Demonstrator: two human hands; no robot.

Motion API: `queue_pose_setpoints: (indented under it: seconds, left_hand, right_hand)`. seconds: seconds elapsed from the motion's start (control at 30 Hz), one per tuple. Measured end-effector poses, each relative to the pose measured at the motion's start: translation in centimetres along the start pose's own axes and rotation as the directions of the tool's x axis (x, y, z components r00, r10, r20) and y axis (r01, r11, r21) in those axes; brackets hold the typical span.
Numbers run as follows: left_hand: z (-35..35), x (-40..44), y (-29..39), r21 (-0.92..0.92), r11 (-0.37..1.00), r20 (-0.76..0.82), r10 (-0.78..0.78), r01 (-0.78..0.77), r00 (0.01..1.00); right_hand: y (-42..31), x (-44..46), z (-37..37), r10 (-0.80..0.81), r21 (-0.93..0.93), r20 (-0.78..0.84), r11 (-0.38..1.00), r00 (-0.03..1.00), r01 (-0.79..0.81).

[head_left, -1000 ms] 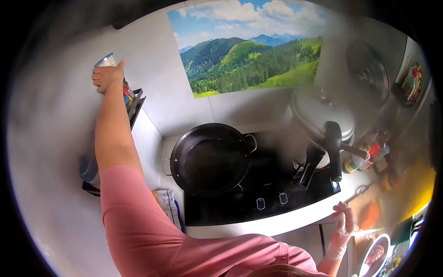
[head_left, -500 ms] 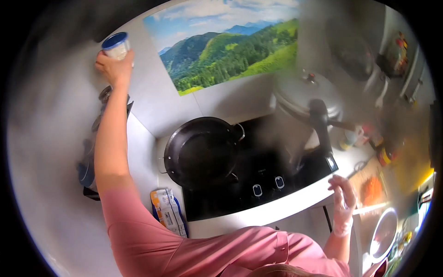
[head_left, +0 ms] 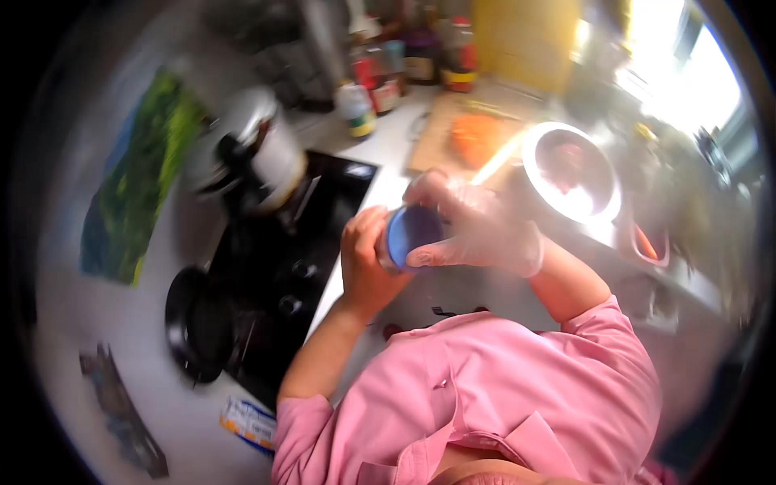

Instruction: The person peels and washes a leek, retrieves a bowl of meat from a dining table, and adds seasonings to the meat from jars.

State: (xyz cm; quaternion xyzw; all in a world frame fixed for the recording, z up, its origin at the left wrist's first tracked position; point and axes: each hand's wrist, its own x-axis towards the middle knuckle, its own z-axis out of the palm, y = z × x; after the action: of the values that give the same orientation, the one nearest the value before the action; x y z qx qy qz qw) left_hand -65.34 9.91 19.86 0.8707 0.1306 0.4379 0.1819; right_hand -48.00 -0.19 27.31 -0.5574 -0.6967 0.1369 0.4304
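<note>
In front of my chest, my left hand (head_left: pixel 365 263) is closed round a small tub whose round blue lid (head_left: pixel 408 236) faces up. My right hand (head_left: pixel 489 226), in a clear glove, reaches over it from the other side. Its fingers and thumb curve round the lid's edge and touch it. Motion blur softens the right fingers, and the tub's body is mostly hidden by my left fingers.
To the left, a black wok (head_left: pixel 198 323) and a pressure cooker (head_left: pixel 259 149) stand on the black stove (head_left: pixel 275 267). A cutting board (head_left: pixel 436 133) holds shredded orange food (head_left: pixel 473 137). Beside it is a white-rimmed bowl (head_left: pixel 612 182). Several bottles (head_left: pixel 459 56) stand behind.
My left hand has brought the tub from high by the wall to in front of my chest. My right hand has come over onto the lid. The view has turned right toward the counter.
</note>
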Motion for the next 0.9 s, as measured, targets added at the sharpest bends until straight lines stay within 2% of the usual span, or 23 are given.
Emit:
queue_pose_setpoints:
  seconds: [0.03,0.07,0.1,0.17,0.23,0.27,0.37,0.6,0.67,0.9]
  left_hand:
    - [2.7,-0.4,1.0,-0.044,0.998,0.006,0.033,-0.033,0.999]
    - [5.2,-0.6,2.2,-0.055,0.993,-0.015,0.107,-0.107,0.994]
    - [6.8,-0.6,2.7,-0.107,0.985,0.024,0.135,-0.132,0.991]
    - [9.6,-0.5,4.8,-0.221,0.965,0.169,0.181,-0.142,0.969]
    - [12.4,0.0,5.9,-0.241,0.947,0.176,0.260,-0.215,0.949]
    - [13.8,0.2,6.6,-0.241,0.930,0.167,0.323,-0.279,0.932]
    - [17.0,0.4,8.2,-0.302,0.907,0.218,0.367,-0.295,0.905]
    - [20.6,1.6,11.6,-0.371,0.893,0.248,0.362,-0.257,0.899]
    - [21.1,2.0,11.7,-0.375,0.891,0.258,0.365,-0.255,0.895]
    - [21.7,2.9,11.2,-0.409,0.882,0.262,0.361,-0.236,0.895]
  right_hand:
    - [0.3,-1.7,-2.0,0.042,-0.029,-0.034,0.999,0.999,-0.043]
    - [0.5,-3.5,-4.1,0.280,0.029,0.113,0.958,0.953,-0.285]
    - [0.3,-4.5,-5.5,0.477,0.070,0.270,0.857,0.836,-0.511]
    - [1.9,-7.8,-7.4,0.571,0.086,0.267,0.788,0.776,-0.609]
    - [3.8,-10.6,-8.9,0.629,0.111,0.350,0.708,0.694,-0.697]
    - [4.4,-11.9,-9.7,0.618,0.140,0.339,0.712,0.709,-0.688]
    - [5.8,-15.1,-11.9,0.654,0.139,0.347,0.673,0.672,-0.726]
    - [7.0,-18.2,-15.0,0.659,0.067,0.294,0.709,0.692,-0.703]
    - [6.0,-18.1,-15.6,0.712,0.056,0.256,0.664,0.654,-0.745]
    - [6.3,-17.4,-16.0,0.737,0.103,0.254,0.623,0.626,-0.775]
